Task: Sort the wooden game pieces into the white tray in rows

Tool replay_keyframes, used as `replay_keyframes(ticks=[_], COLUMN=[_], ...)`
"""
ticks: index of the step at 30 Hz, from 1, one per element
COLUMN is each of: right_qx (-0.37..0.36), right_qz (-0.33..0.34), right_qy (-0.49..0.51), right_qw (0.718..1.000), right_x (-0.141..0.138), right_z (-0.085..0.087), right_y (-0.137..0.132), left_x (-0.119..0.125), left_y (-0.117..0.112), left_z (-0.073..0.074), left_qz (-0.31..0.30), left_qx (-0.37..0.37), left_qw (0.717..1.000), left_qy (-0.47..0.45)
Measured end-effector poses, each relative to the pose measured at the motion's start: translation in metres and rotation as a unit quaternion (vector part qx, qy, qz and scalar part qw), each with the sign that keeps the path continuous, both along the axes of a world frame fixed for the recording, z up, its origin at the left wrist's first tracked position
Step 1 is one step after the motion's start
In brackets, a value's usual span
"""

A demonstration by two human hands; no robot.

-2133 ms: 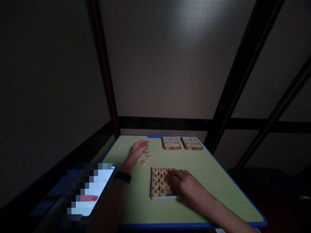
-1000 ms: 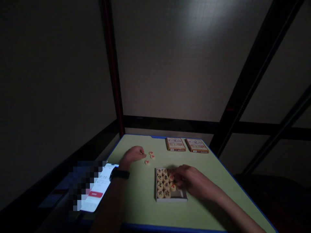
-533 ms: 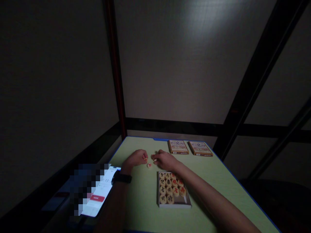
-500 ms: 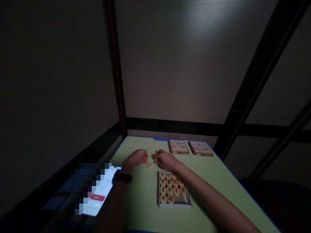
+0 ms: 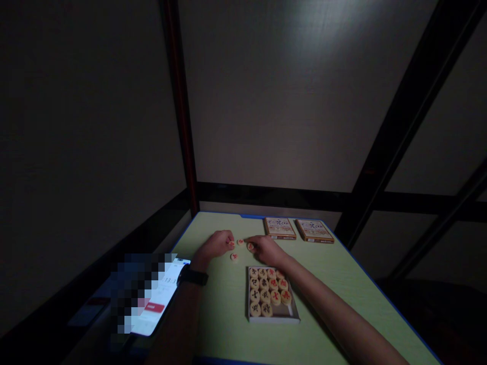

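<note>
My left hand (image 5: 218, 244), a dark band on its wrist, pinches a Chinese chess piece (image 5: 231, 244) with a red character. Across from it, my right hand (image 5: 267, 250) has its thumb and fingers closed on another red-marked piece (image 5: 250, 247). Between the hands lies a red piece (image 5: 240, 242), and a further red piece (image 5: 234, 257) rests on the table closer to me. Below my right hand stands an open white box (image 5: 274, 320) holding rows of round wooden pieces with black or red characters. My right forearm passes over its upper right corner.
Two flat printed boxes, one left (image 5: 280, 228) and one right (image 5: 315, 230), lie at the back of the green table (image 5: 224, 324). A lit phone (image 5: 158, 299) is at the left edge beside my left forearm. Walls stand behind and to the left.
My right hand has shifted slightly right with a piece, uncovering the red piece between the hands. My left hand has moved slightly up and right with its piece.
</note>
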State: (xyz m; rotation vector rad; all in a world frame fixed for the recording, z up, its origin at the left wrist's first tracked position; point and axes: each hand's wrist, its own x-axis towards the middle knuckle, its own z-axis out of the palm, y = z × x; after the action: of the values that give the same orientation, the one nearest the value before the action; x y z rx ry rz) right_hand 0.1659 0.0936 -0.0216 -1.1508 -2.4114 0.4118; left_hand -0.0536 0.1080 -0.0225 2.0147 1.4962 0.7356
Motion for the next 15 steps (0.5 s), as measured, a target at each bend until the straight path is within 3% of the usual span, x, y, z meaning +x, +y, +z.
replay_keyframes(ticks=[3,8,15], right_qx=[-0.026,-0.034,-0.069], right_qz=[-0.002,-0.021,-0.011], right_qy=[0.025,0.049,0.084], right_qw=[0.999,0.998,0.994], right_x=[0.005,0.014,0.020], right_z=[-0.004,-0.010,-0.016], right_y=[0.005,0.012,0.018], left_x=[0.004,0.016,0.026], left_y=[0.000,-0.006,-0.012], left_z=[0.001,0.009,0.014], left_qz=[-0.001,-0.055,-0.103], left_qx=[0.009,-0.011,-0.038], left_qw=[1.000,0.995,0.987], left_qy=[-0.017,-0.087,-0.114])
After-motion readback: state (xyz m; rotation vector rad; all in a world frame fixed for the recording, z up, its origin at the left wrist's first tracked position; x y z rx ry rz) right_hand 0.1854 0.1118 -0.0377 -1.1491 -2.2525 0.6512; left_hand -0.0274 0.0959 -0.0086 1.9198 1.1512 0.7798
